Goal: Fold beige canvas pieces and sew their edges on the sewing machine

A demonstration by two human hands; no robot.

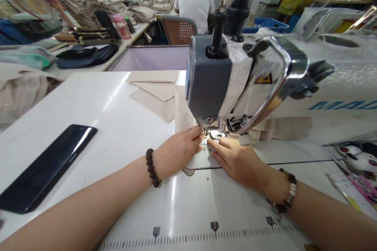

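A sewing machine [210, 78] stands over the white table, its lit presser foot [217, 135] and needle area just above the metal plate [203, 160]. From the left, my left hand [179, 149] reaches beside the foot, fingers closed together at the near edge of a beige fabric piece [183, 110]; the exact grip is partly hidden. My right hand [240, 160] rests to the right of the plate, its fingers stretched toward the foot and lying on the plate. I cannot make out any fabric under those fingers. More beige fabric [282, 128] lies beneath the machine arm.
Several folded beige pieces [156, 86] lie behind my left hand. A black phone [50, 164] is at the left. A printed ruler [188, 239] runs along the front edge. Beyond are a pink bottle [121, 26], a brown chair [179, 30] and a seated person [194, 2].
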